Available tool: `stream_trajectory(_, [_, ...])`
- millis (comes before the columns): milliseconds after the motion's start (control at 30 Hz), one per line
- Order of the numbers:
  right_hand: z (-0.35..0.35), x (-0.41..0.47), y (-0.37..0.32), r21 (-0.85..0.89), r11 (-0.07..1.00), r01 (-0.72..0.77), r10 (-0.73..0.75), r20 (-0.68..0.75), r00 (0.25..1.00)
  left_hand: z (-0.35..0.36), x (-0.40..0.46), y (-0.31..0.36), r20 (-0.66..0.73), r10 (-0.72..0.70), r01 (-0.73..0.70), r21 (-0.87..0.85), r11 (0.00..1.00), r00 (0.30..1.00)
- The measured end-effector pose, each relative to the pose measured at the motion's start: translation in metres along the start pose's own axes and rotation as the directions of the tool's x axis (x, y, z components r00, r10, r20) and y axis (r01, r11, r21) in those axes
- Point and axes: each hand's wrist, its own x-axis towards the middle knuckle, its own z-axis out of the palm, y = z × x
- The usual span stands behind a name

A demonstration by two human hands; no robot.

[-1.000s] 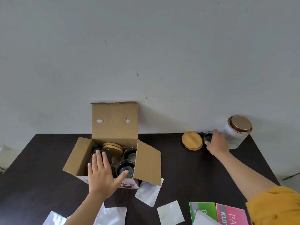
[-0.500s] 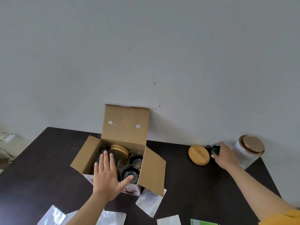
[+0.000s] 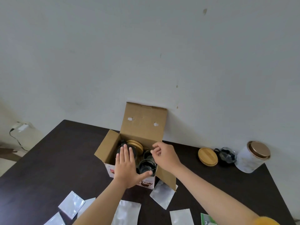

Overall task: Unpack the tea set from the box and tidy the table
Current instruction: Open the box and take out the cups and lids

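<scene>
An open cardboard box stands on the dark table, its back flap upright against the wall. Inside are glass cups and bamboo lids. My left hand lies flat, fingers spread, on the box's front edge and over a glass item inside. My right hand hovers above the box's right side with fingers loosely curled, holding nothing. To the right, on the table, stand a bamboo lid and a small glass cup.
A white jar with a gold lid stands at the table's far right by the wall. Several silver foil packets lie along the near edge, plus a green packet. A cable hangs off to the left.
My right hand has let go of the small glass cup by the jar and moved left to the box. The camera has swung left. My left hand stays on the box.
</scene>
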Motion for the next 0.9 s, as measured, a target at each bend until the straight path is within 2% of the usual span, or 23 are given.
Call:
stream_trajectory(33, [0.009,0.006,-0.011,-0.063,0.998,-0.008,0.009,0.028,1.000,-0.002,0.000,-0.001,0.006,0.006,-0.006,-0.005,1.000,1.000])
stream_trajectory(100, [0.022,0.017,-0.032,-0.250,0.968,-0.032,0.079,0.179,0.981,-0.004,0.000,-0.003,0.024,0.019,-0.018,-0.014,1.000,1.000])
stream_trajectory(167, [0.032,0.027,-0.048,-0.456,0.889,-0.039,0.208,0.327,0.922,-0.006,0.000,-0.004,0.043,0.033,-0.032,-0.022,0.999,0.999])
stream_trajectory(267, [0.043,0.039,-0.059,-0.662,0.749,-0.019,0.372,0.397,0.839,-0.006,0.000,-0.006,0.068,0.045,-0.042,-0.040,0.998,0.997])
stream_trajectory(367, [0.049,0.043,-0.061,-0.719,0.695,0.008,0.421,0.416,0.806,-0.006,0.000,-0.007,0.080,0.044,-0.040,-0.055,0.998,0.996])
stream_trajectory(467, [0.046,0.043,-0.062,-0.685,0.728,-0.008,0.380,0.395,0.836,-0.008,-0.001,-0.007,0.091,0.046,-0.040,-0.065,0.997,0.995])
stream_trajectory(600, [0.028,0.041,-0.058,-0.542,0.834,-0.099,0.315,0.321,0.893,-0.009,0.000,-0.006,0.085,0.037,-0.031,-0.070,0.997,0.996])
stream_trajectory(767, [-0.015,0.028,-0.051,-0.296,0.943,-0.154,0.204,0.145,0.968,-0.006,0.001,-0.006,0.048,0.023,-0.019,-0.091,0.996,0.999])
stream_trajectory(900, [-0.053,0.002,-0.023,-0.188,0.952,-0.240,0.244,0.001,0.970,-0.004,0.000,-0.005,0.005,0.016,-0.016,-0.108,0.994,1.000])
